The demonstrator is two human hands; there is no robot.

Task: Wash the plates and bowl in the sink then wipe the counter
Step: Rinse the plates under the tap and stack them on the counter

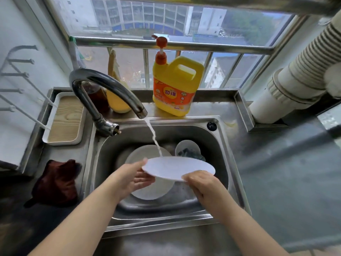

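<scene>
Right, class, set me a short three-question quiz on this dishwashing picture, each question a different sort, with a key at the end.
1. True or false: water from the tap is landing on the white plate held over the sink.
2. Multiple choice: where does the yellow detergent bottle stand? A) inside the sink B) on the ledge behind the sink C) on the wooden tray
3. Fill in: the dark red cloth lies on the counter to the ___ of the sink.

Key:
1. True; the left hand and right hand hold the plate by opposite edges.
2. B
3. Left
</scene>
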